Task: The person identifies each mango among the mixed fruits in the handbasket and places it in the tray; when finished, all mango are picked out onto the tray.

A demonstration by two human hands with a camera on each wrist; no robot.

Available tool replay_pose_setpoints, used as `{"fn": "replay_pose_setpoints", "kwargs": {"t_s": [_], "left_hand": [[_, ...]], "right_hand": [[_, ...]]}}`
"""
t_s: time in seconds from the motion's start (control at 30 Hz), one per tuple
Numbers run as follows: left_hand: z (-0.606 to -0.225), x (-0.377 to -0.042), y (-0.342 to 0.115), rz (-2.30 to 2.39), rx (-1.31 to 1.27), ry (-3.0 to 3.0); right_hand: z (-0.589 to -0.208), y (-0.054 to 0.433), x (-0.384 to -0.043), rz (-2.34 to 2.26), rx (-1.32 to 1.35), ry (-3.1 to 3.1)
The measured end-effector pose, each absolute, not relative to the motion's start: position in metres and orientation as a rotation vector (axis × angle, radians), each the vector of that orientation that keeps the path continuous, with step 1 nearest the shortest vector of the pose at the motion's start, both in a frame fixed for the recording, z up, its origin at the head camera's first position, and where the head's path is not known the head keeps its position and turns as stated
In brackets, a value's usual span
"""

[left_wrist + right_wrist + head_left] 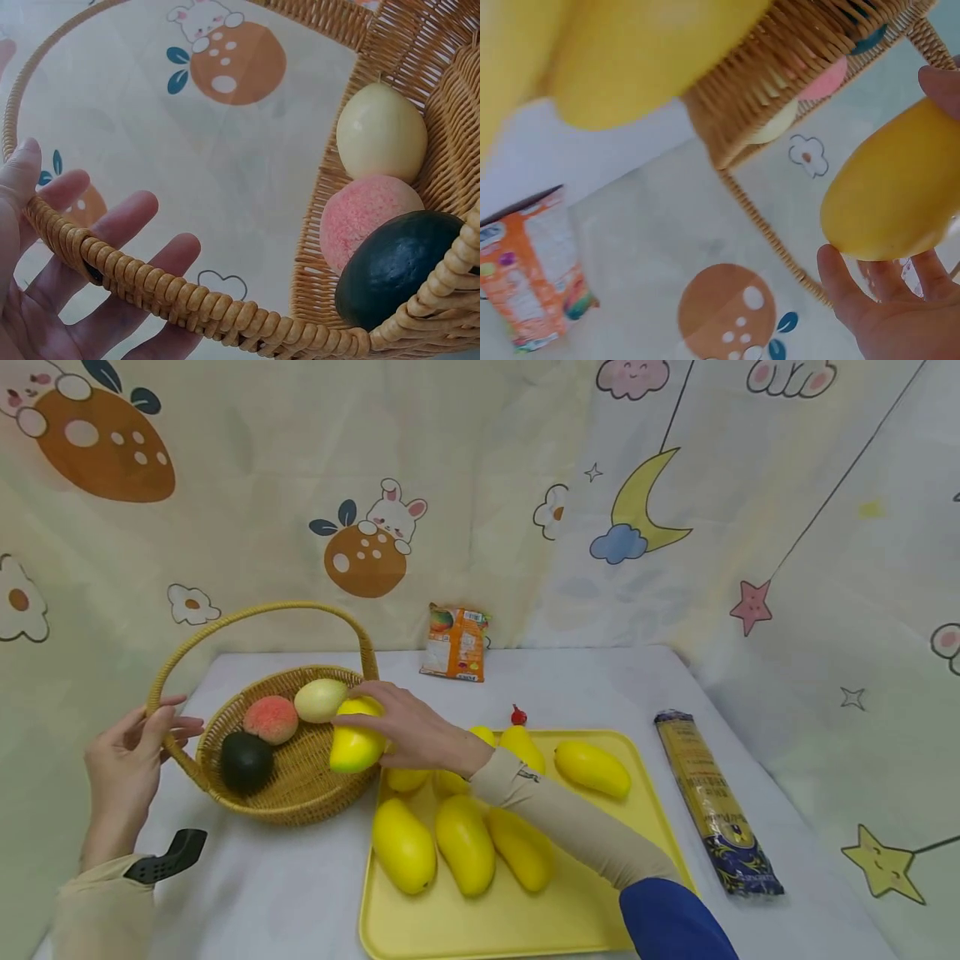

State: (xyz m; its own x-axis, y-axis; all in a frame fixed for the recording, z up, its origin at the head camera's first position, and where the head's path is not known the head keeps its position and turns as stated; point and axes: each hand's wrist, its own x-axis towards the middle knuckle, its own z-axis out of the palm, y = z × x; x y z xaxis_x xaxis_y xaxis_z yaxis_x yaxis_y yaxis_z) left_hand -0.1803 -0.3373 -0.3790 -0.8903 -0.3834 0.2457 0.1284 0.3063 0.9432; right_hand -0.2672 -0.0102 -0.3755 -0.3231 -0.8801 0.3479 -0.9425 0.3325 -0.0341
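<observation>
My right hand (412, 727) grips a yellow mango (354, 747), thumb and fingers spread around it, over the right side of a wicker basket (300, 814). On the left, my left hand (123, 764) holds the basket's arched handle (161, 289), thumb on one side and fingers on the other. Inside the basket lie a dark green avocado (401, 266), a pink peach (367, 217) and a pale yellow-green fruit (381, 131). Several more mangoes (405, 847) rest on a yellow tray (577, 914) under my right forearm, which partly hides them.
An orange printed packet (456, 643) stands at the back of the table. Along the right side lies a long gold and blue packet (716, 802). A small red item (518, 716) sits just behind the tray. A patterned cloth (480, 510) hangs behind the white-covered table.
</observation>
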Motion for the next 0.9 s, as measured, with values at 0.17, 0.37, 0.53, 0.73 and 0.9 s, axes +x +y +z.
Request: {"fn": "replay_pose_setpoints", "kwargs": {"t_s": [0.17,0.37,0.53,0.73,0.9], "left_hand": [[-0.379,-0.179,-0.34,-1.624,0.228,-2.142],[-0.38,-0.179,-0.34,-1.769,0.177,-2.037],[-0.38,-0.179,-0.341,-1.777,0.187,-2.029],[-0.381,-0.181,-0.339,-1.614,0.267,-2.125],[-0.381,-0.183,-0.338,-1.562,0.304,-2.165]], "right_hand": [[-0.386,0.031,-0.259,0.411,1.604,-2.327],[-0.4,0.082,-0.245,0.466,1.518,-2.294],[-0.408,0.121,-0.232,0.474,1.431,-2.325],[-0.417,0.167,-0.21,0.461,1.303,-2.465],[-0.424,0.2,-0.191,0.468,1.224,-2.479]]}}
